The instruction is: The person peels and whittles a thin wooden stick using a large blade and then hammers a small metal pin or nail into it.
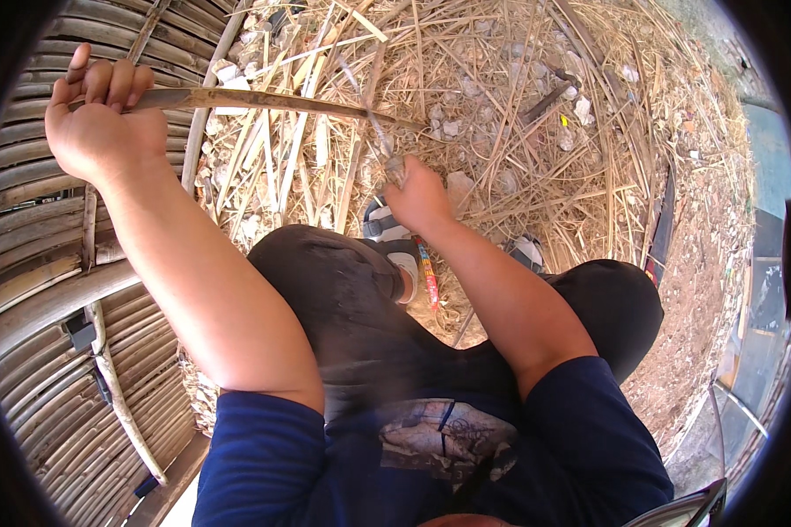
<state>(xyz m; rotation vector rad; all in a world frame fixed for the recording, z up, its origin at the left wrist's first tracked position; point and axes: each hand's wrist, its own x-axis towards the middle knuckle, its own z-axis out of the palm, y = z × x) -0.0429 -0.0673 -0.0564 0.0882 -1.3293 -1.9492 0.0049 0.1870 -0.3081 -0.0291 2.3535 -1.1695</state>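
Note:
My left hand (110, 119) is raised at the upper left, its fingers curled round one end of a long split bamboo strip (255, 99). The strip runs roughly level to the right and narrows toward its far end. Low in front of me, my right hand (420, 198) is closed round the handle of a knife (378, 132). Its thin blade is smeared by motion and points up and away. It crosses the strip near the far end; whether the two touch I cannot tell. My right fingers are mostly hidden behind the hand.
Bamboo slivers and shavings (518, 167) cover the ground, with stones among them. A slatted bamboo wall (35, 193) stands close on my left. Between my feet lies a red wrapper (431, 279). Bluish panels (765, 299) line the right side, beyond bare earth (694, 290).

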